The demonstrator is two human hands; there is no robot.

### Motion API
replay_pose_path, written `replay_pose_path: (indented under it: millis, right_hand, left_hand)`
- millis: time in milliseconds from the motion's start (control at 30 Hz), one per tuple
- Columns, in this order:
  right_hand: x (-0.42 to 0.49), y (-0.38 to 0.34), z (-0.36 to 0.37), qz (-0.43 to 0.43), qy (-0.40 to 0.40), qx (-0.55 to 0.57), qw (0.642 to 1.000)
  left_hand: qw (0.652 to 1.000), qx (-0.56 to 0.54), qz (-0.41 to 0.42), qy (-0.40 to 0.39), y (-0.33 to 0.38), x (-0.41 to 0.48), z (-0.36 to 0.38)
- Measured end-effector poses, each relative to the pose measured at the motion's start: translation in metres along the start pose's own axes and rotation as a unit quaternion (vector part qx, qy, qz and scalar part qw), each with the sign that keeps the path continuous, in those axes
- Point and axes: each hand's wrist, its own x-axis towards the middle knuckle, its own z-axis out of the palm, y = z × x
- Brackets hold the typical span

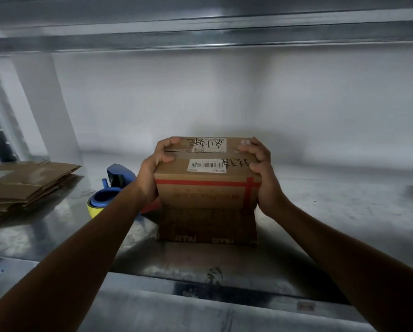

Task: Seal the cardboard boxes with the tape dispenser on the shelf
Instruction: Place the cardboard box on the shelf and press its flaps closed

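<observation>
The cardboard box [206, 202] stands upright on the metal shelf [332, 212], near the middle of the front edge. Its top flaps are folded shut, and the seam between them runs left to right. The top carries a barcode label [206, 165] on the near flap and a handwritten label [206, 144] on the far flap. A red stripe [200, 182] runs across the front face.

The left hand [152, 168] grips the upper left edge of the box, fingers curled over the top. The right hand [260, 173] grips the upper right edge the same way.

The blue tape dispenser [115, 180], with a yellow roll, lies on the shelf just left of the box, partly hidden behind the left forearm. A stack of flattened cardboard [26, 185] lies at the left edge of the shelf.
</observation>
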Motion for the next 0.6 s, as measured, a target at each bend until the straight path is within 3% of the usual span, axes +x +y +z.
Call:
replay_pose_path:
  millis: [100, 233, 467, 600]
  right_hand:
    - [-0.009, -0.001, -0.010, 0.029, -0.002, 0.024, 0.999]
    - [-0.025, 0.013, -0.009, 0.100, 0.026, 0.038, 0.994]
    - [-0.023, 0.018, -0.018, 0.093, -0.018, -0.110, 0.989]
    - [-0.021, 0.014, -0.020, 0.057, -0.045, -0.172, 0.982]
  left_hand:
    - [1.000, 0.000, -0.011, -0.001, -0.008, -0.015, 0.002]
    - [0.994, 0.018, -0.107, 0.019, -0.015, -0.028, -0.007]
    - [0.988, 0.065, -0.137, 0.015, -0.009, -0.031, -0.012]
    - [0.978, 0.171, -0.113, 0.033, 0.006, -0.029, -0.009]
